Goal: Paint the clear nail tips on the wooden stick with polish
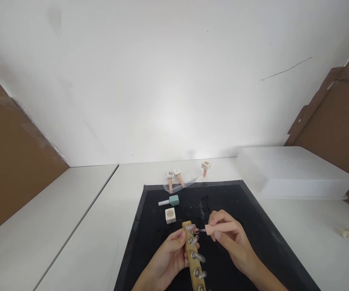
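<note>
Both hands are over the near part of the black mat (223,202): the left hand (172,254) pinches a wooden bar (194,263) between thumb and fingers, and the right hand (233,246) pinches a pink handle (223,227), its fingers curled round it. A white wall (162,81) rises beyond the mat, with brown panels (16,121) to either side of it. The white table (95,238) extends to the left and right of the mat. To the mat's right, near its far corner, sits a translucent white box (298,178). The wooden bar is held above the mat, bearing a row of bolts with greyish, see-through pegs (199,257) that stick out to the right. A clear plastic piece (189,182) lies across the mat's far edge, and two pink-capped bottles (170,182) lie on it. Another pink-capped bottle (205,169) is just beyond that edge. On the mat, left of its middle, are a teal bottle (174,200) lying with its pale cap to the left and, nearer, a cream cube (170,216) with a round mark on top. Small pale pieces (348,233) lie well to the mat's right. Smallest is the dark brush tip (201,230) of the pink handle, over the mat at the bar's far end; whether it touches the nearest peg, I cannot tell
</note>
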A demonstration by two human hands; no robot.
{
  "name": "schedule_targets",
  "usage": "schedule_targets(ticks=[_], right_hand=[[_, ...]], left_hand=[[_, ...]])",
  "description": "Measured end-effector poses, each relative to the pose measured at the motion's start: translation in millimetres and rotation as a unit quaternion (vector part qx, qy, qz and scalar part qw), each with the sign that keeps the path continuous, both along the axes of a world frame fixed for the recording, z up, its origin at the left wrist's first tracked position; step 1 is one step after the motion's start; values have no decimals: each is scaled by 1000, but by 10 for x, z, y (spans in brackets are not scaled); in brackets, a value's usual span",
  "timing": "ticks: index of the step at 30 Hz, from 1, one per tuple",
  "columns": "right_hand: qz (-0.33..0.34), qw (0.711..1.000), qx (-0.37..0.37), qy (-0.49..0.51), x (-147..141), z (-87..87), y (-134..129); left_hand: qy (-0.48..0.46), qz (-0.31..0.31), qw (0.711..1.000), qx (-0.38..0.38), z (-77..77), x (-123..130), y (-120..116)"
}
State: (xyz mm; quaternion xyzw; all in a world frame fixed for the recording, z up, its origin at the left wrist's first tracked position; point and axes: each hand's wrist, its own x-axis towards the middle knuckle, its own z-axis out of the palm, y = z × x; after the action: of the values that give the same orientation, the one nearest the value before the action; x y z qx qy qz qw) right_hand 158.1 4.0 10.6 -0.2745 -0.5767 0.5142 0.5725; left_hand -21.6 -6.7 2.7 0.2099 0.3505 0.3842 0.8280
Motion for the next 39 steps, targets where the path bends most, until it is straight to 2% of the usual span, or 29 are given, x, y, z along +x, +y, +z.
schedule_targets(ticks=[6, 19, 28, 39], right_hand=[[10, 999, -41, 1, 0, 1, -20], [-26, 991, -100, 84, -58, 8, 3], [-47, 983, -165, 63, -109, 58, 10], [-47, 981, -181, 55, -120, 21, 15]], left_hand=[[-1, 11, 1000, -13, 15, 11, -3], [0, 21, 1000, -23, 1, -20, 17], [-4, 25, 999, -33, 21, -13, 17], [-19, 35, 998, -39, 45, 1, 5]])
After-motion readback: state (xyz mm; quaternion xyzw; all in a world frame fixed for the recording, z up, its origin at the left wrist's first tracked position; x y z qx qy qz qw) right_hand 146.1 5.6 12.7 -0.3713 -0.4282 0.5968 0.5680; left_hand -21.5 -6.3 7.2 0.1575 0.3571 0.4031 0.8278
